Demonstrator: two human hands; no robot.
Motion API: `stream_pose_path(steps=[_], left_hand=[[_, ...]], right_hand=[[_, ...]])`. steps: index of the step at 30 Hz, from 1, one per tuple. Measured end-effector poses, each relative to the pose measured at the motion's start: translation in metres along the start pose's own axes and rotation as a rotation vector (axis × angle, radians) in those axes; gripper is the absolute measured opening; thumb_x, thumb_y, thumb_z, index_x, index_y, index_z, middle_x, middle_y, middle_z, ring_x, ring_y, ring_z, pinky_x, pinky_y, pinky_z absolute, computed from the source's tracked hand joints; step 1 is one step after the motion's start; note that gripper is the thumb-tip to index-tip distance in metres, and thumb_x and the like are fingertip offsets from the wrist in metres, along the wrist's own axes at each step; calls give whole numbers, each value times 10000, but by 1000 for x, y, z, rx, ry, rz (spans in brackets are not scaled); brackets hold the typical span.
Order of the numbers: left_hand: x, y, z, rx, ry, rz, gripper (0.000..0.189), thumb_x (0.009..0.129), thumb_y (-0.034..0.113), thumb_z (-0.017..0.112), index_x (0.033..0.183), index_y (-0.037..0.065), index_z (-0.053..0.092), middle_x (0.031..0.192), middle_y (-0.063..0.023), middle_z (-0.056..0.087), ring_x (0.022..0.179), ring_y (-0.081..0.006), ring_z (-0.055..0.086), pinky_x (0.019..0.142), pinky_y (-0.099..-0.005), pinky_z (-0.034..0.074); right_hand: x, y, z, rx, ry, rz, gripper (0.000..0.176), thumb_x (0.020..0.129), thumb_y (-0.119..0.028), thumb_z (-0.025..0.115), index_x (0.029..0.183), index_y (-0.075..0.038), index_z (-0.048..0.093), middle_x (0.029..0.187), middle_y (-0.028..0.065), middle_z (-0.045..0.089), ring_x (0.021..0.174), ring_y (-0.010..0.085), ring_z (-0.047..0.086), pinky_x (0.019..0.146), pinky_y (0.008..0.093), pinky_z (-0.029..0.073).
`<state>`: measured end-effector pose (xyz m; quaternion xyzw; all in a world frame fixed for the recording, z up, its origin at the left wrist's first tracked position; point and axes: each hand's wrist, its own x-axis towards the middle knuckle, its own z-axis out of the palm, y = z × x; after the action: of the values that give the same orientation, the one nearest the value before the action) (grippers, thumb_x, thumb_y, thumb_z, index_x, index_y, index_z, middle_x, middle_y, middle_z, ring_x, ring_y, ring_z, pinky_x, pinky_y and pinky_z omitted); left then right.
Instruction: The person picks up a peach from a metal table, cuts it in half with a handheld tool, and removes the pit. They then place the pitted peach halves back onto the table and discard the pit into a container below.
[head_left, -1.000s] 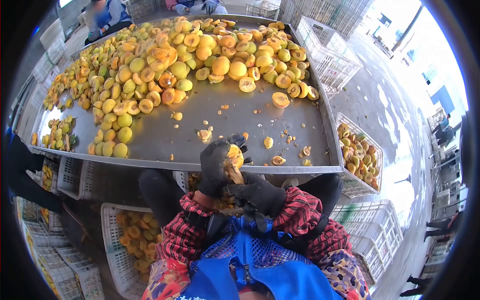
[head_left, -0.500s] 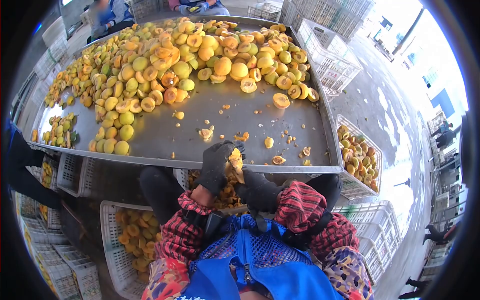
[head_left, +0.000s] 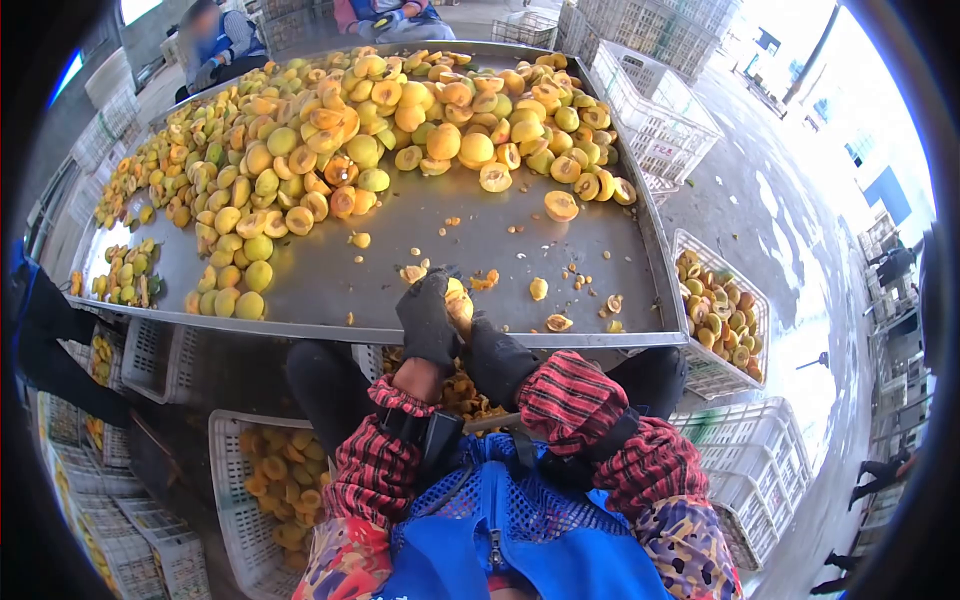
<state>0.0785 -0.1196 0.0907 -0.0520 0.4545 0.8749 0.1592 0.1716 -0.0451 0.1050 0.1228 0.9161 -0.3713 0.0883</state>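
My left hand (head_left: 428, 322), in a dark glove, is closed around a yellow fruit (head_left: 458, 304) at the near edge of the metal table (head_left: 400, 255). Pressed up against the fruit from the right is my right hand (head_left: 495, 362), also gloved in black, its fingers curled; any tool in it is hidden. A large heap of halved yellow-orange fruit (head_left: 330, 130) covers the far and left parts of the table. Small scraps and pits (head_left: 538, 289) lie scattered near my hands.
Crates of fruit halves stand at lower left (head_left: 285, 480) and right of the table (head_left: 722, 315). An upturned-looking white crate (head_left: 745, 480) is at lower right. Peelings (head_left: 462, 398) lie below my hands. Two people sit beyond the table; another person's dark-clothed leg is at left.
Both hands have shifted slightly left with the fruit. My right hand has risen closer to it, and its grip on the fruit looks tighter. The view has moved a little.
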Motion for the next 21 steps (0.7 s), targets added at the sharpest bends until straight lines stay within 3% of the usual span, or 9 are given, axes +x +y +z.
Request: stream_pose_path(steps=[5, 9, 10, 12, 14, 16, 18, 20, 21], left_hand=[[19, -18, -29, 144, -263, 162, 228, 868, 113, 518, 999, -39, 626, 896, -85, 632, 803, -168, 613, 734, -294, 506], [2, 7, -19, -97, -376, -145, 269, 852, 155, 536, 1035, -29, 607, 940, -112, 644, 865, -187, 621, 788, -315, 499], [7, 5, -25, 202, -453, 121, 272, 843, 165, 542, 1029, -23, 605, 945, -119, 644, 871, -193, 623, 791, -319, 499], [16, 3, -37, 806, -569, 653, 277, 825, 185, 556, 1017, -10, 602, 955, -132, 644, 881, -205, 627, 798, -328, 497], [14, 5, -34, 498, -582, 233, 255, 810, 176, 575, 991, -3, 600, 941, -133, 640, 878, -214, 631, 793, -332, 500], [8, 22, -25, 644, -662, 278, 262, 837, 175, 556, 1013, -18, 581, 950, -143, 633, 885, -235, 629, 801, -346, 509], [6, 41, -22, 1243, -782, 804, 299, 906, 180, 499, 1085, -55, 544, 982, -164, 622, 903, -268, 621, 821, -372, 523], [24, 11, -35, 639, -649, 213, 226, 837, 105, 545, 1019, -24, 578, 936, -129, 631, 880, -231, 627, 790, -344, 511], [27, 5, -38, 473, -622, 70, 215, 819, 83, 558, 1006, -17, 587, 927, -120, 633, 874, -222, 628, 782, -337, 508]], right_hand=[[-3, -20, -30, 204, -204, 115, 328, 888, -190, 519, 1124, 15, 421, 783, 160, 590, 524, 238, 611, 375, 337, 462], [-15, -33, -55, 231, -357, 172, 336, 884, -175, 488, 1148, 22, 421, 779, 146, 569, 582, 226, 602, 459, 359, 492], [-14, -28, -53, 201, -371, 162, 346, 879, -170, 475, 1157, 28, 422, 785, 150, 564, 619, 229, 603, 505, 379, 508], [-12, -16, -48, 182, -382, 99, 358, 891, -175, 484, 1196, -3, 410, 743, 105, 540, 517, 181, 575, 406, 311, 477], [-11, -9, -44, 153, -386, 37, 369, 897, -180, 488, 1218, -20, 402, 720, 82, 527, 462, 156, 559, 355, 276, 462], [-10, -13, -40, 211, -396, 59, 378, 897, -185, 489, 1225, -22, 400, 718, 81, 525, 456, 156, 556, 352, 275, 463], [-9, -21, -41, 377, -427, 173, 386, 896, -189, 490, 1232, -24, 398, 715, 80, 523, 450, 155, 553, 348, 274, 463], [-10, -27, -47, 501, -450, 251, 394, 895, -194, 490, 1239, -27, 395, 713, 79, 520, 444, 154, 549, 345, 273, 464], [-12, -29, -48, 536, -459, 274, 398, 895, -196, 491, 1243, -28, 394, 711, 78, 519, 440, 154, 548, 343, 272, 464]])
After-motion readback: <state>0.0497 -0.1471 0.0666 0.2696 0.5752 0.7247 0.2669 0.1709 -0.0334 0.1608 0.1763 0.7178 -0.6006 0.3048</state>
